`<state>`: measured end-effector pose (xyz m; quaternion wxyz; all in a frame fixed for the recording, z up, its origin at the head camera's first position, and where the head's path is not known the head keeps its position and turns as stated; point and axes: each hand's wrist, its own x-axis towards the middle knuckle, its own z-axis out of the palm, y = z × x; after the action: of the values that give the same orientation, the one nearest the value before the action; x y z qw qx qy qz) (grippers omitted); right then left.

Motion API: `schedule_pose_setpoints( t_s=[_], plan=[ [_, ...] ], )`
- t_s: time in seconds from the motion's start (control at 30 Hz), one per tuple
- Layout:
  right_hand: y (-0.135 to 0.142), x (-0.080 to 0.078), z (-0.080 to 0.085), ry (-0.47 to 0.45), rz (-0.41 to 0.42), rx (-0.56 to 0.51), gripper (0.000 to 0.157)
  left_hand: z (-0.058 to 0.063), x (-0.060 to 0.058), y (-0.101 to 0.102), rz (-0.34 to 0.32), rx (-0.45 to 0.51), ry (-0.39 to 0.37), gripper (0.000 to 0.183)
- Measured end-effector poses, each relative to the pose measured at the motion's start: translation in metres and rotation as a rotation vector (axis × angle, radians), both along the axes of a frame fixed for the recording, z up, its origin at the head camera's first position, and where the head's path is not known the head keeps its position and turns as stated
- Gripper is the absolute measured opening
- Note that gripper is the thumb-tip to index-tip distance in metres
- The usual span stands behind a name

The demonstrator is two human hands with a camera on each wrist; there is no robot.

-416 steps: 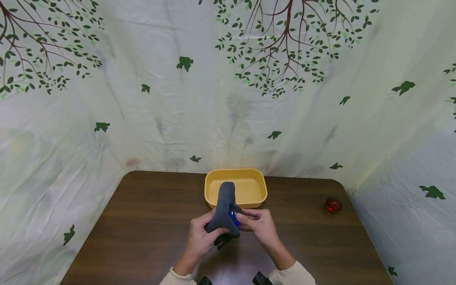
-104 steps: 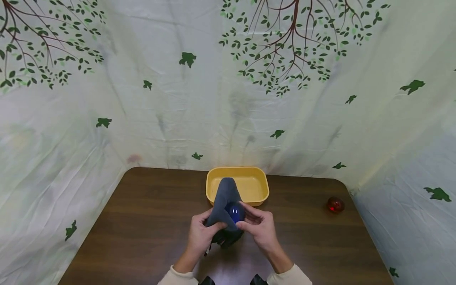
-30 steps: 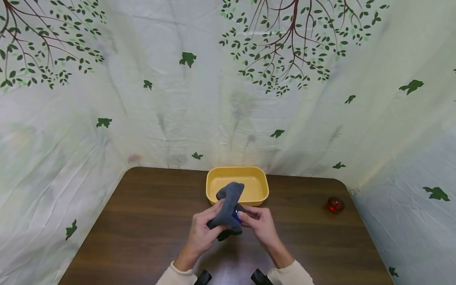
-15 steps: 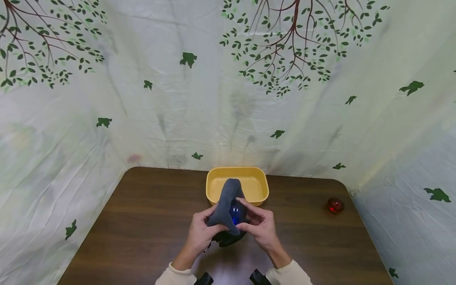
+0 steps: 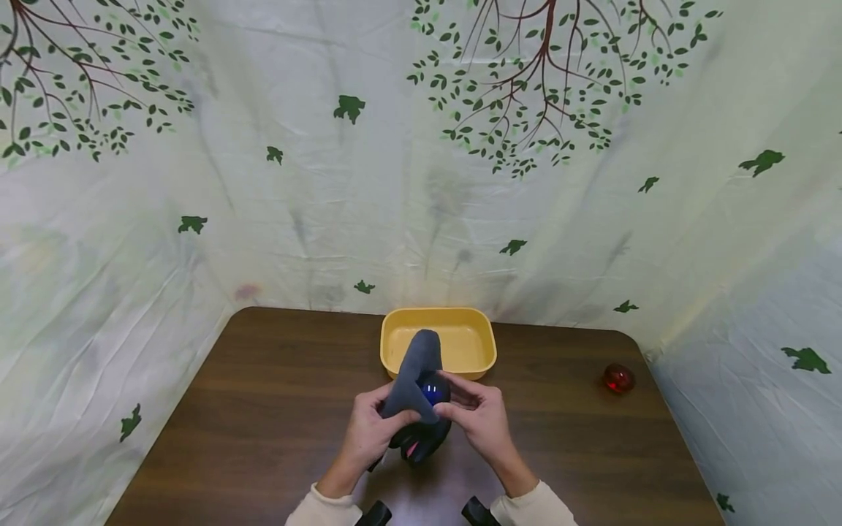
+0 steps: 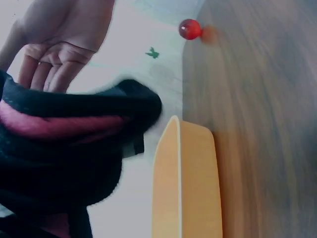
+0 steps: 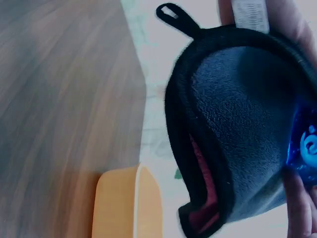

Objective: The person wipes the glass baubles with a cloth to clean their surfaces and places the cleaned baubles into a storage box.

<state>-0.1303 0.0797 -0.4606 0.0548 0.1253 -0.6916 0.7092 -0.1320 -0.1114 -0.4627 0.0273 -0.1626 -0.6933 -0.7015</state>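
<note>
A dark grey cloth (image 5: 416, 369) with black edging is folded against a shiny blue ball (image 5: 435, 389) above the front of the table. My left hand (image 5: 370, 437) grips the cloth from the left, thumb over its near fold. On the other side my right hand (image 5: 485, 418) pinches the ball between thumb and fingers. Up close in the right wrist view, the cloth (image 7: 237, 104) shows a hanging loop, a white label and a pink underside, and the blue ball (image 7: 303, 141) carries a pale swirl mark. Part of the ball is covered by the cloth.
Just beyond the hands a yellow plastic tub (image 5: 468, 343) stands at the back edge of the brown wooden table (image 5: 276, 409). A clear red ball (image 5: 619, 378) lies near the right edge. A leaf-printed fabric backdrop (image 5: 296, 219) rises behind and beside the table.
Both hands stay in place while the cloth turns and shifts over the blue ball, covering and uncovering it. Its folded top has tipped from right to upright. Tub and red ball have not moved.
</note>
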Motion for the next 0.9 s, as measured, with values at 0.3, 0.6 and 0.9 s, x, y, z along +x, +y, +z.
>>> schedule_pose_setpoints(
  t_s=[0.3,0.6,0.9],
  plan=[
    [-0.002,-0.003,0.012,-0.220,-0.003,-0.050,0.034,-0.005,0.002,0.003,0.074,-0.019,0.049,0.041],
    [-0.001,-0.001,0.002,0.057,0.096,-0.156,0.051,0.000,0.003,0.004,0.118,0.038,-0.066,0.037],
    [0.000,-0.009,-0.004,0.405,0.256,-0.234,0.054,-0.003,0.002,0.001,0.043,0.041,0.024,0.029]
  ],
)
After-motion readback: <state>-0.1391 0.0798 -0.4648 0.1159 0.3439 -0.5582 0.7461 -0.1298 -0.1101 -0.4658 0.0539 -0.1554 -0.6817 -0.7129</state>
